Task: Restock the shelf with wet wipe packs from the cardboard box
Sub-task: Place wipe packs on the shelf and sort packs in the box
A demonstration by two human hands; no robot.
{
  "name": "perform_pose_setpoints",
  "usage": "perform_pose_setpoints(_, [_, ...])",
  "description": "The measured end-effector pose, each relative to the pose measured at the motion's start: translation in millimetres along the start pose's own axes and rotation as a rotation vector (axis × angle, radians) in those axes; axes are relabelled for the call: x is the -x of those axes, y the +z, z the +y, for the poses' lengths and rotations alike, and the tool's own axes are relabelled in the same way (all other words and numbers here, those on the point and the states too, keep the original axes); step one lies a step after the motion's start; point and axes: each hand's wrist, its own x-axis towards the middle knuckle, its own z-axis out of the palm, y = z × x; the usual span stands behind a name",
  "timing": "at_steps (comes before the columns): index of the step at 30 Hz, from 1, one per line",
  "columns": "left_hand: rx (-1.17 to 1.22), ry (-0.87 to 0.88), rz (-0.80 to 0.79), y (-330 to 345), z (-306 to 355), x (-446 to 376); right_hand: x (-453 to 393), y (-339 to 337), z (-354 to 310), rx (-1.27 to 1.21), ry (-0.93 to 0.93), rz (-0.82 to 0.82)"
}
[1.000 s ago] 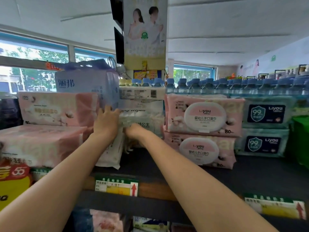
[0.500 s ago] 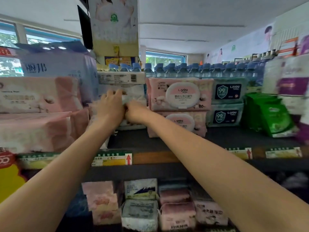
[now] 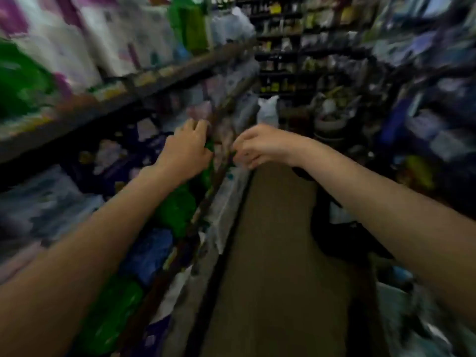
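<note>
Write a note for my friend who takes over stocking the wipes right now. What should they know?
Left hand: raised by the shelf edge, no pack plainly in its grip; too blurred to be sure.
Right hand: raised beside it over the aisle, fingers curled down; whether it holds anything cannot be told.
Things: shelves on the left are filled with packs, green packs below the left arm. The cardboard box cannot be made out.
Done: cannot be judged from this blurred view.
Left: find the box, take a pack, put it on the shelf.
</note>
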Motion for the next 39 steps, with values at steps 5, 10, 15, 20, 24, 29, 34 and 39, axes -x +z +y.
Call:
perform_pose_setpoints(5, [0.077,0.414,-0.477,127.2,167.2,-15.0,132.1,-106.9,209.4,-0.104,0.495,0.415])
perform_pose_setpoints(10, [0.137,0.644,-0.76,240.2,291.5,21.8,254.7,-127.7,361.2,-0.107,0.907,0.484])
perform_pose_setpoints(15, [0.118,0.704,-0.961,332.1,364.3,66.0,296.4,-97.1,479.4,0.078,0.994,0.155])
perform_pose_setpoints(20, [0.064,0.612,-1.171,399.9,394.5,108.1,300.0,-38.3,550.5,0.117,1.014,-0.114])
perform_pose_setpoints(24, [0.04,0.547,-1.193,414.3,399.6,126.5,286.9,2.1,565.8,0.188,1.038,-0.025])
perform_pose_setpoints(29, [0.082,0.421,-1.22,406.8,381.7,110.9,273.3,-20.2,552.5,0.183,1.017,0.0])
perform_pose_setpoints(34, [0.486,0.122,-1.209,353.1,351.5,66.2,221.7,-105.8,475.6,0.108,0.779,0.026])
perform_pose_setpoints(39, [0.9,-0.204,-0.809,242.7,258.5,0.2,150.0,-142.9,315.8,-0.036,0.328,0.074])
